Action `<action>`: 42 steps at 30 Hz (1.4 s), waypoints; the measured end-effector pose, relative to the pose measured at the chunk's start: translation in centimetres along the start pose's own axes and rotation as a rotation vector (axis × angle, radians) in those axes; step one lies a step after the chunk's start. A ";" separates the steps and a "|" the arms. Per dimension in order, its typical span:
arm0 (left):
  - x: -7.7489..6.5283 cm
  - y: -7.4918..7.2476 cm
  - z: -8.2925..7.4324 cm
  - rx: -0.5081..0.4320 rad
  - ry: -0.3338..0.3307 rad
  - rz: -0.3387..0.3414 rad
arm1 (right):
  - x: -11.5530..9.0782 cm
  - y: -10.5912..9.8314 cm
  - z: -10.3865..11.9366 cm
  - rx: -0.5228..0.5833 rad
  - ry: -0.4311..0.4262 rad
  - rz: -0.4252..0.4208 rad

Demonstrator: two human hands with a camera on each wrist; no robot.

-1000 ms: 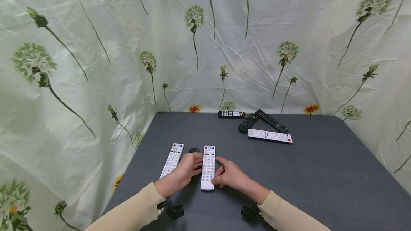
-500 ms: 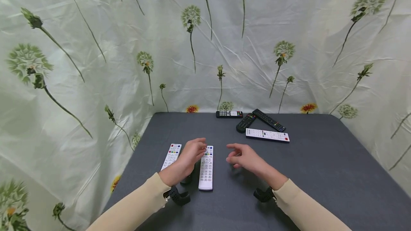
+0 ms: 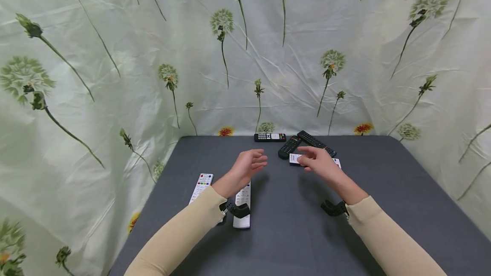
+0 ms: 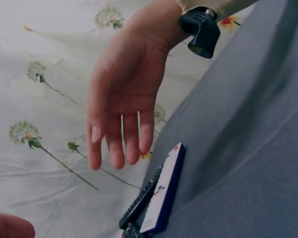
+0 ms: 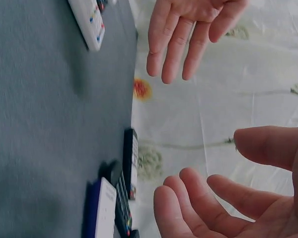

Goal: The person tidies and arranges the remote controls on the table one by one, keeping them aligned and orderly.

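In the head view my left hand [image 3: 245, 169] hovers above the table, fingers extended and holding nothing. Below its wrist lies a white remote control [image 3: 241, 221], partly covered by the arm. My right hand [image 3: 320, 166] is raised over another white remote control [image 3: 294, 159] and hides that remote's middle. From the right wrist view, the right hand's fingers [image 5: 171, 213] are loosely bent and apart from the remotes. The left wrist view shows the left palm [image 4: 134, 84] with nothing in it. Further left is a third white remote control [image 3: 200, 185], its lower part behind the sleeve.
Near the back edge of the dark grey table [image 3: 284, 233] lie a black remote [image 3: 270, 137], a second black remote [image 3: 289, 147] and a third one [image 3: 311, 139]. A bit of a dark object [image 3: 221, 220] shows under the left wrist. A flowered curtain [image 3: 153, 33] hangs behind.
Both hands have left the middle white remote, which stays on the table. They have lifted and moved forward and right, the right hand reaching over the far white remote.
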State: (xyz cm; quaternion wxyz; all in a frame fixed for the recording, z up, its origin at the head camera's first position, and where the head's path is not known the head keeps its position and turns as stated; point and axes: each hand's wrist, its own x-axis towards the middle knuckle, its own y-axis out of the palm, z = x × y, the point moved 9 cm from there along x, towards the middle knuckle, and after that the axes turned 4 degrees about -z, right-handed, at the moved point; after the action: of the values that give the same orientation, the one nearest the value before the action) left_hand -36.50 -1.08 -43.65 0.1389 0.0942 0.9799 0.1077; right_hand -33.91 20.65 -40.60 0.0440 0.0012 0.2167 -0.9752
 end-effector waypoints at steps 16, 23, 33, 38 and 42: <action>6.4 3.9 3.2 -0.084 -0.063 0.005 | 2.0 -5.6 -3.8 -0.034 0.065 -0.122; 7.9 4.3 4.8 -0.103 -0.115 -0.005 | 2.5 -7.3 -7.0 0.011 0.143 -0.166; 8.7 6.3 6.2 -0.109 -0.135 0.029 | 2.5 -9.5 -9.9 -0.165 0.195 -0.282; 9.0 6.6 6.9 -0.102 -0.147 0.016 | 2.5 -9.7 -11.0 -0.180 0.234 -0.290; 9.2 6.7 7.2 -0.096 -0.150 0.012 | 2.4 -9.8 -11.8 -0.158 0.270 -0.306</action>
State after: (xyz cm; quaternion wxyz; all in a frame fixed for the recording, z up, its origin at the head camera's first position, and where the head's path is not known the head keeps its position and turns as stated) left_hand -42.02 8.69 -51.16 0.2157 0.1011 0.9599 0.1479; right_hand -37.31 34.26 -47.20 -0.1343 0.0955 0.2939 -0.9415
